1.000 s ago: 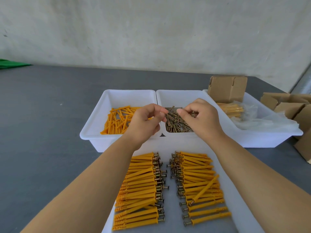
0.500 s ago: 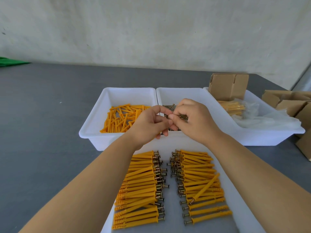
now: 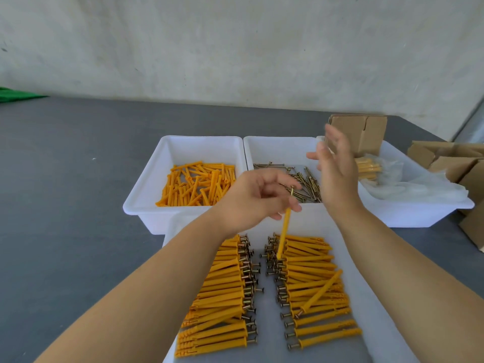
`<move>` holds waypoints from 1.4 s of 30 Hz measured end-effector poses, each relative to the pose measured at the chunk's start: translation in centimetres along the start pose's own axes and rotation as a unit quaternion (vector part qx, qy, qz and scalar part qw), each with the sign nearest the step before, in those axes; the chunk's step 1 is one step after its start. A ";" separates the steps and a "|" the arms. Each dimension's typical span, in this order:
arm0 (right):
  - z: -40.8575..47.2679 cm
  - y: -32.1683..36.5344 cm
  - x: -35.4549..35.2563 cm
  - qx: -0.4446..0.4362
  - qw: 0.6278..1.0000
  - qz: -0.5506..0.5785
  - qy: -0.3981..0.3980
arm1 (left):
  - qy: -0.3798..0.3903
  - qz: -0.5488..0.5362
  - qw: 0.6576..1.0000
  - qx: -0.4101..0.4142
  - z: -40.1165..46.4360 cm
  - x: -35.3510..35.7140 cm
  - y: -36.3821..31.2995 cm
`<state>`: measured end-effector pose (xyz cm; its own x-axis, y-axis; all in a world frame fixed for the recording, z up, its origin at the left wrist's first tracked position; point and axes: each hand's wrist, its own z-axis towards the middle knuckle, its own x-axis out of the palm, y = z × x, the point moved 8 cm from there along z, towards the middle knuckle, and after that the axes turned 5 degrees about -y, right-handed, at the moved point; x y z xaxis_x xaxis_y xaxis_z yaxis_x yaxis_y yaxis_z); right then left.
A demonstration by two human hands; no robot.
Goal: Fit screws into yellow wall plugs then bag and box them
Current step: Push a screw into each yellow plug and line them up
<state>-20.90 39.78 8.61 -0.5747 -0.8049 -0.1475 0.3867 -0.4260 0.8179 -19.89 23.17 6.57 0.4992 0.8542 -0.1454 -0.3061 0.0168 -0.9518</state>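
Wall plug with screw seated, light, stiff, top-heavy: I pinch its head end in left hand; right hand, at two o'clock, spread, empty.

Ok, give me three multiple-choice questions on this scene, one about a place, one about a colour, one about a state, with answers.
1. Where do the loose screws lie?
A. in the middle white bin
B. on the grey table
C. in a cardboard box

2. What colour are the wall plugs in the left bin?
A. green
B. orange-yellow
C. white

3. What are the hands doing?
A. both empty
B. the right hand grips a bag
C. the left hand pinches a plug with a screw; the right hand is open

Answers: 1 A, the screws sit in the middle white bin. 2 B, plainly orange-yellow. 3 C, the plug hangs from the left fingers; the right fingers are spread.
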 end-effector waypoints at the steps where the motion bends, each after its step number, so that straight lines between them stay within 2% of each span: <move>1: 0.3 -0.9 -0.7 0.024 0.999 -0.006 -0.022 | 0.019 0.009 1.000 -0.007 -0.2 0.8 0.2; 4: 0.8 -2.4 -1.7 0.059 0.997 -0.018 -0.053 | 0.054 0.074 0.996 -0.017 -0.6 2.8 0.7; 7: 0.7 -2.5 -1.0 0.053 0.998 -0.028 -0.031 | 0.057 0.142 0.988 -0.011 -0.7 3.6 0.9; 10: 0.6 -2.5 -0.7 0.043 0.998 -0.036 -0.014 | 0.070 0.244 0.967 0.038 -0.7 4.4 0.5; 13: 0.6 -2.9 -0.5 0.043 0.998 -0.051 -0.003 | 0.128 0.400 0.902 0.100 -1.1 5.9 0.6; 16: 0.9 -3.6 -0.3 0.050 0.994 -0.096 0.008 | 0.133 0.537 0.823 0.130 -1.0 6.3 1.2; 19: 1.0 -4.4 0.3 0.053 0.981 -0.178 0.053 | 0.142 0.577 0.789 0.154 -0.8 6.6 1.6; 20: 1.0 -4.7 0.6 0.056 0.975 -0.202 0.074 | 0.142 0.574 0.790 0.160 -0.8 6.5 1.5; 22: 0.7 -5.3 1.2 0.056 0.962 -0.243 0.114 | 0.106 0.531 0.825 0.161 -0.7 5.3 0.8; 24: 0.4 -5.8 1.7 0.051 0.944 -0.286 0.154 | 0.025 0.488 0.856 0.168 -0.2 3.1 -0.2; 26: 0.0 -6.4 2.4 0.053 0.915 -0.339 0.214 | -0.069 0.488 0.855 0.164 0.4 0.3 -0.9; 28: -0.6 -7.3 3.6 0.076 0.860 -0.399 0.308 | -0.148 0.516 0.836 0.114 1.0 -2.9 -0.4; 30: -1.5 -8.0 5.0 0.098 0.779 -0.454 0.421 | -0.183 0.555 0.811 -0.003 1.3 -6.4 1.5; 31: -1.9 -8.1 5.4 0.109 0.745 -0.469 0.463 | -0.173 0.569 0.800 -0.083 1.2 -7.8 3.1; 33: -2.4 -7.7 5.6 0.123 0.704 -0.479 0.510 | -0.106 0.569 0.782 -0.231 0.8 -9.5 6.4; 34: -2.5 -7.4 5.6 0.128 0.697 -0.477 0.520 | -0.068 0.561 0.776 -0.281 0.6 -9.8 7.6; 36: -2.8 -7.0 5.6 0.126 0.687 -0.478 0.533 | -0.013 0.547 0.769 -0.331 0.6 -9.8 9.0; 38: -2.9 -7.0 5.6 0.124 0.680 -0.477 0.543 | 0.014 0.546 0.765 -0.340 0.9 -9.4 9.2; 42: -3.0 -7.2 5.9 0.128 0.693 -0.460 0.540 | 0.025 0.528 0.777 -0.341 0.8 -8.8 9.0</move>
<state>-24.89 36.89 0.14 0.4362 -0.1399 -0.8889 -0.0048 -0.9882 0.1531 -27.68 16.20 -0.49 0.2972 0.1829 -0.9371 -0.0750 -0.9740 -0.2139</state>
